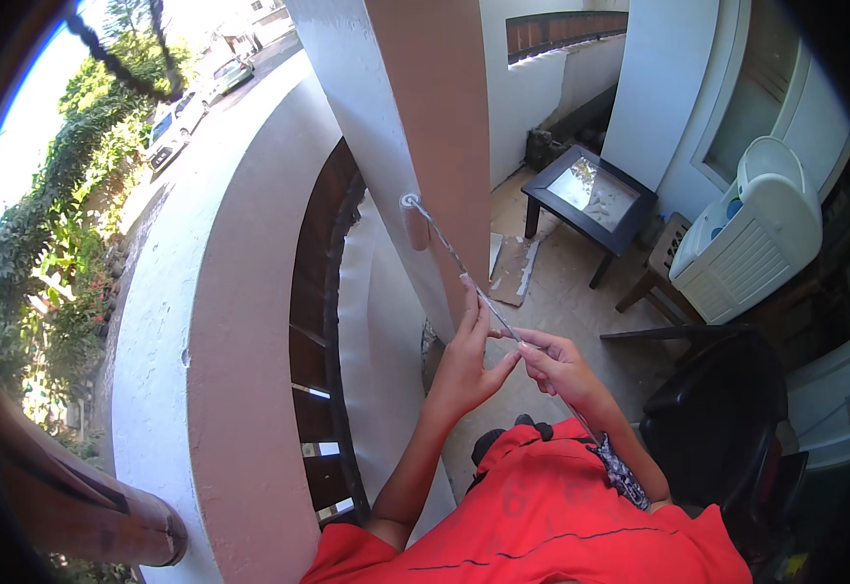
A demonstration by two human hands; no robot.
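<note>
A paint roller with a pale cylinder [415, 226] rests against the corner of the pillar [452, 146], which is white on one face and brownish pink on the other. From the cylinder's upper end a thin, paint-smeared rod [442, 239] slants down to me. My left hand [471, 355] holds the rod lightly, its fingers stretched along it. Closer to my body, my right hand [554, 368] is closed around the rod, thumb on top. Past that hand, the rod's lower end meets a dark-and-white patterned wrapping [623, 475] by my right forearm.
A curved balcony wall [245, 321] with dark slats runs along my left. A thick brown pipe [84, 487] stands at lower left. To the right are a glass-topped low table [591, 195], a white plastic basket [751, 238] on a stool and a black chair [717, 419]. Cardboard [515, 270] lies on the floor.
</note>
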